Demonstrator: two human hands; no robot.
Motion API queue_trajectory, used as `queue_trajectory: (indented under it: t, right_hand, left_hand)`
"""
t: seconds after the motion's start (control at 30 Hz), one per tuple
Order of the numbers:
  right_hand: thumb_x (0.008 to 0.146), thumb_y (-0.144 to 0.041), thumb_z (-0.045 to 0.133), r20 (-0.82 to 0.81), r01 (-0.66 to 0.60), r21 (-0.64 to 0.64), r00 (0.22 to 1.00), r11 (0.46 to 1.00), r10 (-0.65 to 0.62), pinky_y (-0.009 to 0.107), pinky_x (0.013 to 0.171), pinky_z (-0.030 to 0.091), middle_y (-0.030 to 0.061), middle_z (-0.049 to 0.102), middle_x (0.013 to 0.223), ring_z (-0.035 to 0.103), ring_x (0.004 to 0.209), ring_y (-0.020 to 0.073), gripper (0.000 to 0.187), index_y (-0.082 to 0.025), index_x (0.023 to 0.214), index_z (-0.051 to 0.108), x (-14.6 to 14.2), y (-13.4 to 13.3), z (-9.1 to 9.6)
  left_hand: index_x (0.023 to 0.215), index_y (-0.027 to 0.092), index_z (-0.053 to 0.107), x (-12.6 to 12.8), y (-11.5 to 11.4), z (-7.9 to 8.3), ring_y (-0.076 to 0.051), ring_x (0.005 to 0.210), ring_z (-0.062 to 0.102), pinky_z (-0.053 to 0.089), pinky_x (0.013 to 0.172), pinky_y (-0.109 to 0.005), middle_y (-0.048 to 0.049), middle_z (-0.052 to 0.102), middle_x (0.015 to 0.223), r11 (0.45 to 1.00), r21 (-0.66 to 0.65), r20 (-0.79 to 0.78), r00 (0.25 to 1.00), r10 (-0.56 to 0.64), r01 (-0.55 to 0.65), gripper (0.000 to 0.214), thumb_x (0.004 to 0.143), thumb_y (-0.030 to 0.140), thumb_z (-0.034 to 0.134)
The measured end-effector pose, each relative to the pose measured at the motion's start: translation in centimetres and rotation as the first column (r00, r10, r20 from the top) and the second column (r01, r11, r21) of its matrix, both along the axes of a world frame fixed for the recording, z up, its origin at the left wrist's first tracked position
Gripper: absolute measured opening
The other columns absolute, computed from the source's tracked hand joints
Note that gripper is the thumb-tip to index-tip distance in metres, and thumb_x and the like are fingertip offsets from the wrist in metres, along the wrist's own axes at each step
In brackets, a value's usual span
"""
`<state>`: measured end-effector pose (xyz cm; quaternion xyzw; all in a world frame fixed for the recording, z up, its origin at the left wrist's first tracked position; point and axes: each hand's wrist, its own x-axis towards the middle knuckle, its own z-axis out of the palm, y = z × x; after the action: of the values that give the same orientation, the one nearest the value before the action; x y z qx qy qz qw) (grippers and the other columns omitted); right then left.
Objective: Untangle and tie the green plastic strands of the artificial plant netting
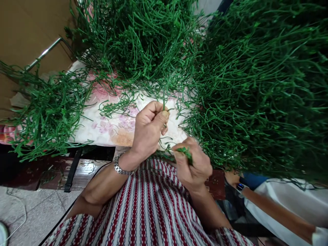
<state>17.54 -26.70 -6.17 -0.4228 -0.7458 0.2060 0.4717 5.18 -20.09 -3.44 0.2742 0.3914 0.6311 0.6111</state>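
My left hand [150,128], a metal-banded watch on its wrist, pinches a thin green stem [164,97] that stands up between thumb and forefinger. Closer to my body, my right hand [193,165] is closed around a small bunch of green sprigs [186,152]. Some thin stems show between the two hands. Beneath them lies a white cloth [99,128] with pink, purple and orange flowers. A small cluster of stems [116,105] rests on the cloth to the left of my left hand. Whether the stems are real or artificial I cannot tell.
Large tangled heaps of green stems rise at the back [138,37] and on the right [261,92]. A smaller heap [51,106] hangs over the left front edge. At lower right is another person's arm [274,208]. A metal bar [47,51] stands at far left.
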Motion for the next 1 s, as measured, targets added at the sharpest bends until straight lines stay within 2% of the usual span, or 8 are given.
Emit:
queue_trajectory:
  t: [0.17,0.23,0.33,0.43,0.6,0.73,0.83,1.0]
  right_hand:
    - [0.086,-0.025,0.042,-0.081,0.084,-0.075,0.993,0.994,-0.09,0.043,0.084,0.042,0.0101,0.055,0.101,0.049,0.103,0.0247,0.017,-0.019,0.075,0.054,2.7,2.4,1.5]
    - [0.087,-0.027,0.041,-0.155,0.077,-0.11,0.984,0.991,-0.093,0.046,0.093,0.037,0.0097,0.059,0.097,0.045,0.113,0.027,0.018,-0.02,0.075,0.052,2.9,2.8,1.4]
    - [0.088,-0.027,0.042,-0.296,0.011,-0.205,0.953,0.979,-0.073,0.042,0.085,0.045,0.0049,0.06,0.079,0.058,0.094,0.0227,0.014,-0.021,0.079,0.051,2.7,3.1,0.8]
    - [0.089,-0.027,0.042,-0.331,-0.048,-0.357,0.94,0.933,-0.078,0.026,0.051,0.046,-0.0024,0.049,0.062,0.05,0.051,0.0106,0.011,-0.021,0.089,0.051,2.4,3.2,0.3]
    - [0.085,-0.031,0.049,0.048,-0.061,-0.419,0.995,0.906,0.089,0.022,0.051,0.038,-0.0018,0.052,0.067,0.046,0.054,0.0089,0.019,-0.019,0.098,0.055,1.5,3.7,0.7]
    - [0.08,-0.03,0.056,0.364,-0.094,-0.401,0.896,0.911,0.253,0.023,0.06,0.036,0.0005,0.058,0.075,0.051,0.065,0.0113,0.015,-0.017,0.087,0.056,0.1,4.1,0.9]
    - [0.083,-0.026,0.05,0.481,-0.045,-0.346,0.849,0.937,0.219,0.022,0.053,0.031,-0.0014,0.051,0.062,0.044,0.056,0.0094,0.018,-0.017,0.067,0.05,-0.3,4.0,0.7]
    - [0.083,-0.028,0.051,0.473,0.017,-0.165,0.879,0.986,0.064,0.022,0.057,0.033,-0.0011,0.051,0.061,0.046,0.058,0.0095,0.018,-0.016,0.071,0.05,0.1,4.0,1.0]
  left_hand:
    - [0.066,0.018,0.045,-1.2,0.2,-0.8,-0.005,0.042,0.038,0.034,0.041,-0.017,0.0057,0.044,0.053,0.999,-0.001,0.016,0.999,-0.05,0.05,0.018,0.07,0.02,0.062]
    - [0.067,0.017,0.046,-1.7,0.3,-1.1,-0.005,0.043,0.04,0.037,0.043,-0.018,0.0052,0.046,0.054,0.998,0.012,0.041,0.997,-0.066,0.065,0.015,0.071,0.019,0.061]
    - [0.069,0.017,0.047,-2.0,0.4,-1.4,-0.006,0.046,0.044,0.042,0.047,-0.02,0.0044,0.049,0.057,0.997,0.014,0.086,0.994,-0.074,0.073,0.012,0.073,0.018,0.058]
    - [0.069,0.017,0.047,-2.1,0.3,-1.4,-0.007,0.051,0.048,0.045,0.053,-0.021,0.0038,0.05,0.059,0.996,-0.01,0.124,0.989,-0.084,0.086,0.011,0.072,0.017,0.057]
    - [0.068,0.017,0.046,-2.1,0.1,-0.8,-0.008,0.055,0.051,0.048,0.059,-0.023,0.0031,0.05,0.06,0.995,0.013,0.181,0.979,-0.096,0.095,0.009,0.074,0.012,0.052]
    - [0.07,0.017,0.048,-2.0,0.1,-0.3,-0.008,0.055,0.051,0.048,0.06,-0.023,0.0032,0.049,0.061,0.996,0.034,0.219,0.971,-0.092,0.087,0.009,0.075,0.01,0.05]
    - [0.078,0.017,0.053,-2.4,0.1,-0.6,-0.01,0.064,0.054,0.049,0.068,-0.025,0.0005,0.055,0.07,0.994,0.061,0.168,0.981,-0.095,0.085,0.003,0.077,0.016,0.051]
    - [0.097,0.018,0.057,-4.0,-1.3,-2.0,-0.013,0.088,0.055,0.043,0.083,-0.025,-0.0046,0.058,0.094,0.995,0.102,-0.075,0.997,0.03,-0.022,0.021,0.077,0.023,0.055]
